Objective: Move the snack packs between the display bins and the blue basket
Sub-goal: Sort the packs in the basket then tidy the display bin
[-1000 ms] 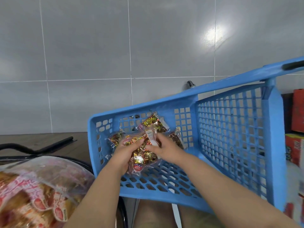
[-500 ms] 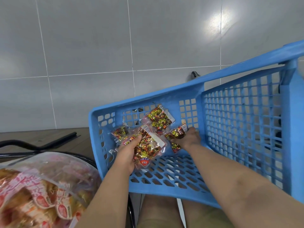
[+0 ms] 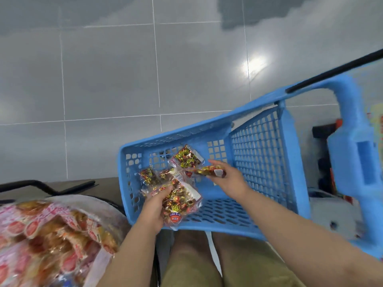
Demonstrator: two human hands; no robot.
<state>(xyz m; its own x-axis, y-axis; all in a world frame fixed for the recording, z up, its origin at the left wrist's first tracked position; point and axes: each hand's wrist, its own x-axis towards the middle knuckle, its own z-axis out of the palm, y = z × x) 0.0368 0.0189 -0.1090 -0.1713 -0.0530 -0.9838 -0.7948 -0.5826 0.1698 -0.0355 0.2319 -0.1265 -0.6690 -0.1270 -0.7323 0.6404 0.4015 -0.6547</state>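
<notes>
The blue basket (image 3: pixel 261 158) lies tilted on my lap, its open side facing me. Inside it, my left hand (image 3: pixel 154 206) grips a clear snack pack (image 3: pixel 180 200) of gold and red wrapped candies with a red label. A second, smaller snack pack (image 3: pixel 207 170) is pinched edge-on in my right hand (image 3: pixel 228 179), lifted above the basket's mesh floor. Another pack (image 3: pixel 186 157) leans against the basket's far wall, and one more pack (image 3: pixel 148 175) lies at the left, behind my left hand.
A display bin with a black wire rim (image 3: pixel 49 188) sits at the lower left, full of pink and orange snack bags (image 3: pixel 51 239). Grey tiled floor (image 3: pixel 103 79) spreads beyond. The basket's blue handle (image 3: pixel 352 146) rises at the right, with red boxes behind it.
My right hand took hold of a small pack near the basket's right wall and lifted it toward the middle. The view tilted, so the basket sits lower and further right.
</notes>
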